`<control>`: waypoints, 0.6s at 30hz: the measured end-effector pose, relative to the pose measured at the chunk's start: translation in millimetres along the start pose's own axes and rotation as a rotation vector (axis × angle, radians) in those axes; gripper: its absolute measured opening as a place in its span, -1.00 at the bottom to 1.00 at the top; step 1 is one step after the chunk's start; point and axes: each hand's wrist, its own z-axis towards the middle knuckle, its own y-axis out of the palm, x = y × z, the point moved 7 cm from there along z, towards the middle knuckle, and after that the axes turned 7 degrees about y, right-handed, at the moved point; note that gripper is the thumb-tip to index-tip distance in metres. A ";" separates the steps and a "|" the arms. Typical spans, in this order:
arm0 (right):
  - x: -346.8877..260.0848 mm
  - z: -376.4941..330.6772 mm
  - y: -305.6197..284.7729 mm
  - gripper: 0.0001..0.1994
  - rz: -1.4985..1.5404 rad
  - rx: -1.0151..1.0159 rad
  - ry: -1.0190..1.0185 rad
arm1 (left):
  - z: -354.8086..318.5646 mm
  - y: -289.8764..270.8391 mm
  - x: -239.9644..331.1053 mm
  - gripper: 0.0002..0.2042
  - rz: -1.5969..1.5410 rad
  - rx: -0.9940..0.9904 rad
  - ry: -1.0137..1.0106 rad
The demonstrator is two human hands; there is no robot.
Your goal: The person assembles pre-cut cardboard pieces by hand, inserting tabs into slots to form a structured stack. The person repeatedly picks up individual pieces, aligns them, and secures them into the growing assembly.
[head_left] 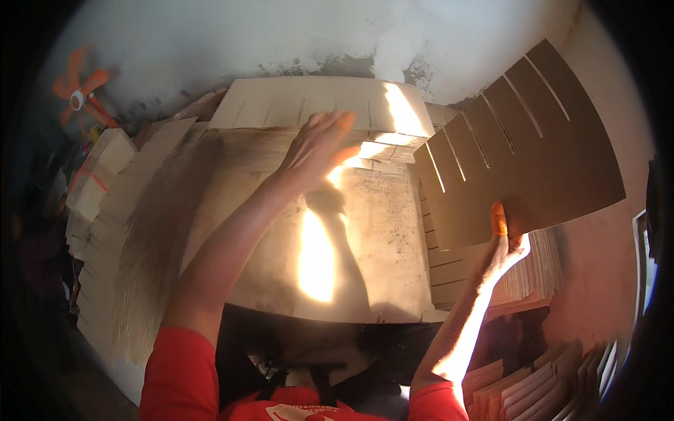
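Note:
My right hand (507, 238) grips the lower edge of a flat brown cardboard sheet (519, 168), with the thumb lying on its near face. A row of parallel slots is cut into the sheet's upper edge, and it is held up tilted at the right. My left hand (319, 151) is raised over the far part of the worktable (379, 245), fingers stretched and thumb apart, holding nothing. Just beyond it lies a stack of slotted cardboard sheets (281, 105), its top sheet pale. The left hand looks apart from that stack.
More slotted sheets (449, 270) are piled right of the table. Further cardboard pieces (533, 386) stand at the lower right. Along the left runs another cardboard stack (133, 231), with an orange fan (77, 98) behind. A stained wall (281, 35) closes the back; bright sunlight patches the table.

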 end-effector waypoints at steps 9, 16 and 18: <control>52.1 9.2 -12.3 -0.85 0.269 0.144 0.181 | 66.6 134.3 -30.3 -0.63 0.601 -0.294 0.140; 81.4 8.8 -8.7 -0.79 0.349 -0.116 0.531 | 93.3 99.8 -71.3 -0.73 -0.276 0.138 -0.261; 81.2 11.9 0.9 -0.82 0.311 -0.136 0.431 | 92.4 99.6 -87.6 -0.71 -0.560 0.188 -0.430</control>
